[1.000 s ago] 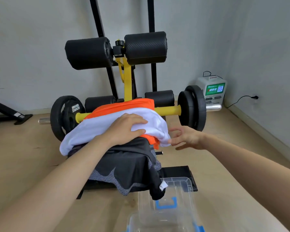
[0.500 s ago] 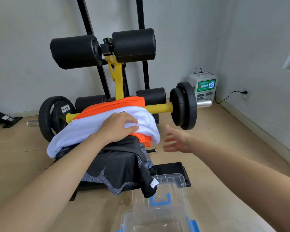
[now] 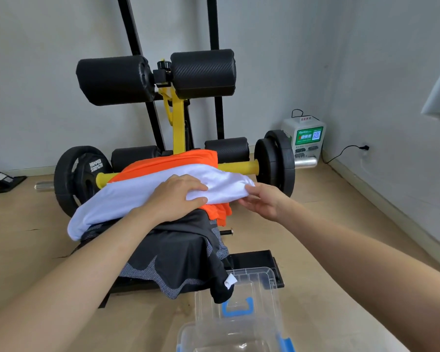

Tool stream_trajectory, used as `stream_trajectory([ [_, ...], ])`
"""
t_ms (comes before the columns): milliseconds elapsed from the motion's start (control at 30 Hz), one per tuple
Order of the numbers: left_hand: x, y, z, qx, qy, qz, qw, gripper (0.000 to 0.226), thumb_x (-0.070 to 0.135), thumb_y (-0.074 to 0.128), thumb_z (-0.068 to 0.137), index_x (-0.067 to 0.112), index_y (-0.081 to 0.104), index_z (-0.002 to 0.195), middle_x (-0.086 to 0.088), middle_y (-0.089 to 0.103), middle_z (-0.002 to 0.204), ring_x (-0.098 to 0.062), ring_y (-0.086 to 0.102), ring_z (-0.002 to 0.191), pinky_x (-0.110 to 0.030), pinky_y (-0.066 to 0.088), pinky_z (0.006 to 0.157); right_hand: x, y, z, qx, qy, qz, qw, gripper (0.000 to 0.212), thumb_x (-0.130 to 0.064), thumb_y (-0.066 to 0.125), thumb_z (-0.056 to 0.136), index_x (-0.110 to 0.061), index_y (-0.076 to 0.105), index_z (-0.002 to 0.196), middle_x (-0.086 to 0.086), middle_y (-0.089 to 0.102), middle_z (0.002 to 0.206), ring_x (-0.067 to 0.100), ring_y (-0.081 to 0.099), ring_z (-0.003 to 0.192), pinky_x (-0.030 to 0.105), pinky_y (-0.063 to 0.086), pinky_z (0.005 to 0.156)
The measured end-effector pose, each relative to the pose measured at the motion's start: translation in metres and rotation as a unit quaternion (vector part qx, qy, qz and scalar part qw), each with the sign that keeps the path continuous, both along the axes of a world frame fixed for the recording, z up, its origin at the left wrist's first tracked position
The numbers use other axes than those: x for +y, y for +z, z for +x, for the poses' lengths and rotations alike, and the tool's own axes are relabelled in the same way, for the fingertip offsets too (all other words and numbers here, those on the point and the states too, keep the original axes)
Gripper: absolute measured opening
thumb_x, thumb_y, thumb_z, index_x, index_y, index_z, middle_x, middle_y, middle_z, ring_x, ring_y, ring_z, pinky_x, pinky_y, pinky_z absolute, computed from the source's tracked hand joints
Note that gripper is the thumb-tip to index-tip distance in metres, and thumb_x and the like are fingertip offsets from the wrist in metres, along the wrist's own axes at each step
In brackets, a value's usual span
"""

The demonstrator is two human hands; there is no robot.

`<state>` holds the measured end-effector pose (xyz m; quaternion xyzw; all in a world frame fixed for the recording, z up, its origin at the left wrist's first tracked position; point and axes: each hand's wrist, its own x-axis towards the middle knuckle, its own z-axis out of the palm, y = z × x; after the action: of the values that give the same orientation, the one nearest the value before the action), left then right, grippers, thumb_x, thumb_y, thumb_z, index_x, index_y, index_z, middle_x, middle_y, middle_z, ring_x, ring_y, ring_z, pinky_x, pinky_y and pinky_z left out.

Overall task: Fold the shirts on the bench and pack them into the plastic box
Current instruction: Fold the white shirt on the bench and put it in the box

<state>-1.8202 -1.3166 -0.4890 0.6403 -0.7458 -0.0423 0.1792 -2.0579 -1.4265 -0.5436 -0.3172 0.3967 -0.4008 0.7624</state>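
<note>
Holding the white shirt (image 3: 142, 196) at two points: the left hand (image 3: 178, 196) lies on top near the middle, fingers curled into a bunch of fabric. The right hand (image 3: 262, 201) pinches the right hem, thumb above, fingers below. The hands are near each other, not touching.

- White shirt tops the pile on the bench (image 3: 254, 260); its left edge droops past the side.
- Orange shirt (image 3: 168, 162) lies beneath, its edge showing at the far end and under the right hem.
- Black shirt (image 3: 178, 250) lies lowest, its corner hanging over the plastic box (image 3: 262, 288) on the floor (image 3: 328, 224).
- Right weight plate (image 3: 274, 163) stands just beyond the right hand; open floor lies to the right.
</note>
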Motion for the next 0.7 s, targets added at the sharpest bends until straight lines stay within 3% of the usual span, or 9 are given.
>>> stream_trajectory([
  [67, 0.0, 0.002, -0.001, 0.034, 0.001, 0.016, 0.999, 0.036, 0.048, 0.062, 0.094, 0.039, 0.065, 0.128, 0.017, 0.059, 0.138, -0.009, 0.046, 0.131, -0.03, 0.037, 0.106, -0.003, 0.015, 0.001, -0.002, -0.026, -0.06, 0.998, 0.022, -0.001, 0.056, 0.097, 0.001, 0.061, 0.118, 0.018, 0.07, 0.114, 0.029, 0.071, 0.096, 0.037, 0.061, 0.075],
  [133, 0.001, 0.009, -0.004, 0.164, 0.002, 0.043, 0.986, 0.03, 0.041, 0.06, 0.098, 0.031, 0.069, 0.125, 0.016, 0.064, 0.132, -0.004, 0.052, 0.128, -0.028, 0.038, 0.11, -0.001, 0.035, 0.005, 0.006, -0.051, -0.132, 0.99, 0.015, -0.002, 0.057, 0.096, -0.003, 0.064, 0.11, 0.015, 0.071, 0.108, 0.029, 0.071, 0.098, 0.04, 0.059, 0.083],
  [233, 0.003, 0.024, -0.005, 0.368, 0.035, 0.041, 0.928, 0.023, 0.029, 0.054, 0.103, 0.024, 0.071, 0.117, 0.01, 0.069, 0.121, -0.008, 0.059, 0.121, -0.025, 0.044, 0.104, 0.009, 0.067, 0.019, 0.039, -0.044, -0.242, 0.969, 0.009, -0.007, 0.063, 0.093, -0.006, 0.066, 0.102, 0.014, 0.072, 0.1, 0.029, 0.07, 0.097, 0.042, 0.059, 0.085],
  [333, 0.007, 0.041, -0.003, 0.515, 0.088, 0.036, 0.852, 0.028, 0.035, 0.051, 0.103, 0.02, 0.07, 0.116, -0.003, 0.072, 0.117, -0.022, 0.066, 0.113, -0.03, 0.052, 0.092, 0.028, 0.091, 0.045, 0.101, -0.015, -0.344, 0.933, 0.02, -0.007, 0.067, 0.091, 0.0, 0.065, 0.11, 0.017, 0.071, 0.101, 0.024, 0.069, 0.091, 0.04, 0.059, 0.085],
  [400, 0.008, 0.048, 0.003, 0.592, 0.133, 0.045, 0.793, 0.033, 0.042, 0.053, 0.101, 0.017, 0.07, 0.114, -0.008, 0.074, 0.11, -0.026, 0.07, 0.103, -0.036, 0.056, 0.088, 0.041, 0.096, 0.064, 0.126, 0.066, -0.413, 0.899, 0.026, -0.001, 0.065, 0.091, -0.004, 0.066, 0.117, 0.017, 0.071, 0.099, 0.019, 0.069, 0.088, 0.034, 0.058, 0.084],
  [467, 0.008, 0.049, 0.014, 0.611, 0.196, 0.053, 0.765, 0.038, 0.051, 0.061, 0.09, 0.02, 0.071, 0.109, -0.009, 0.074, 0.107, -0.027, 0.07, 0.099, -0.041, 0.057, 0.089, 0.05, 0.093, 0.076, 0.136, 0.185, -0.441, 0.867, 0.042, 0.002, 0.063, 0.091, -0.015, 0.062, 0.129, 0.015, 0.074, 0.107, 0.02, 0.069, 0.106, 0.033, 0.055, 0.094],
  [567, 0.008, 0.042, 0.025, 0.582, 0.246, 0.064, 0.773, 0.036, 0.044, 0.074, 0.078, 0.018, 0.075, 0.103, -0.01, 0.074, 0.108, -0.026, 0.071, 0.096, -0.039, 0.061, 0.082, 0.05, 0.087, 0.077, 0.167, 0.167, -0.462, 0.855, 0.05, 0.01, 0.058, 0.088, -0.014, 0.06, 0.131, 0.009, 0.076, 0.107, 0.015, 0.067, 0.111, 0.024, 0.054, 0.093],
  [633, 0.007, 0.036, 0.026, 0.552, 0.234, 0.058, 0.798, 0.023, 0.033, 0.08, 0.08, 0.012, 0.073, 0.088, -0.008, 0.073, 0.097, -0.022, 0.072, 0.086, -0.032, 0.06, 0.067, 0.046, 0.083, 0.073, 0.219, 0.108, -0.482, 0.841, 0.043, 0.01, 0.058, 0.085, -0.01, 0.065, 0.122, 0.006, 0.075, 0.102, 0.012, 0.068, 0.1, 0.019, 0.054, 0.082],
  [700, 0.007, 0.034, 0.022, 0.51, 0.222, 0.05, 0.829, 0.032, 0.036, 0.086, 0.076, 0.014, 0.063, 0.073, -0.001, 0.068, 0.077, -0.016, 0.068, 0.073, -0.028, 0.055, 0.061, 0.041, 0.073, 0.071, 0.291, 0.11, -0.491, 0.813, 0.031, 0.001, 0.065, 0.086, -0.012, 0.069, 0.113, -0.003, 0.071, 0.105, 0.012, 0.064, 0.096, 0.018, 0.051, 0.079],
])
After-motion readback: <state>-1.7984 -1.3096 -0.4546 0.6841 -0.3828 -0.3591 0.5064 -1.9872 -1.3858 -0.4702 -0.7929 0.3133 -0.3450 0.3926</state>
